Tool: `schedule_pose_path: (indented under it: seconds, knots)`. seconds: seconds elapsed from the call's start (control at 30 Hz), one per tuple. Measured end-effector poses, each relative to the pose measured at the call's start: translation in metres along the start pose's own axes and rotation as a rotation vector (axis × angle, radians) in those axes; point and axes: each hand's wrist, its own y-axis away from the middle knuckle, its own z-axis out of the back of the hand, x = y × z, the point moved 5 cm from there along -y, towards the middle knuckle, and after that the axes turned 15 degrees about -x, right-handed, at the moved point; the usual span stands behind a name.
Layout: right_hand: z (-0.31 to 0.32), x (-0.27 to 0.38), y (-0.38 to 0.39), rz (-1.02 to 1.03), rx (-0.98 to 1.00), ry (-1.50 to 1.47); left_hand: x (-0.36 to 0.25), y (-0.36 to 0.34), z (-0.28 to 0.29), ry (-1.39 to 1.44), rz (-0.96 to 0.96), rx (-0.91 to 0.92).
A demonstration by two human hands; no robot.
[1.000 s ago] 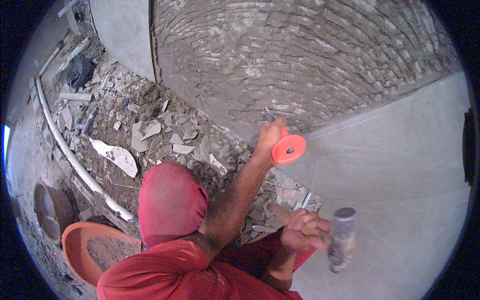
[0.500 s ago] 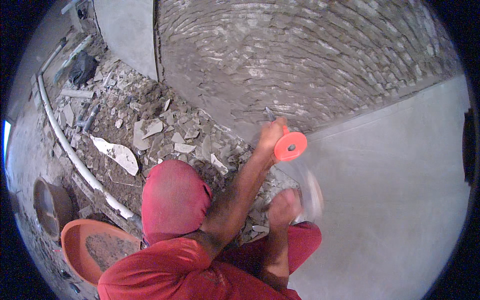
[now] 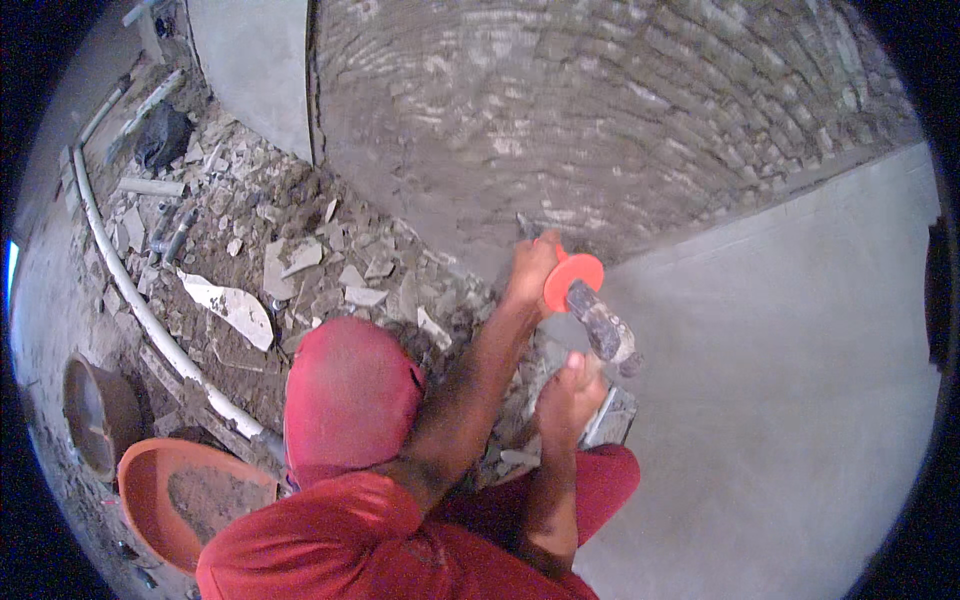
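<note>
My left hand (image 3: 535,270) is closed round a chisel (image 3: 525,225) with a round orange hand guard (image 3: 574,283). Its metal tip meets the ridged mortar surface (image 3: 470,190) near a grey tile edge. In my right hand (image 3: 570,400) is a hammer (image 3: 606,330), its worn, dusty head overlapping the middle of the guard and hiding the chisel's struck end. My fingers hide most of the hammer's handle. Beside that hand stands a pale, squared object (image 3: 612,415) whose kind I cannot make out.
Broken tile pieces (image 3: 365,297) and rubble cover the ground to the left. A white pipe (image 3: 140,305) curves past an orange basin (image 3: 145,500) holding grey material and a dark bucket (image 3: 85,410). Smooth grey tile (image 3: 780,400) spreads at right; another grey panel (image 3: 255,70) borders the mortar.
The hammer, a blurred streak right of my hand before, now shows clearly at the chisel's end. My left hand and the chisel have shifted slightly left.
</note>
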Motion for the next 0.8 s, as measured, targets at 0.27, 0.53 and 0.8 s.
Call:
schedule_pose_path:
  seconds: [0.27,0.53,0.8]
  knots:
    - [0.016,0.031,0.002,0.162,-0.079,-0.69,0.002,-0.007,-0.003,0.032,0.011,0.004]
    - [0.008,0.005,-0.005,-0.032,-0.011,-0.233,-0.009,-0.004,-0.002,0.02,-0.206,0.085]
    - [-0.015,0.0,-0.003,-0.031,0.074,-0.19,-0.006,-0.013,0.009,-0.345,-0.806,0.071]
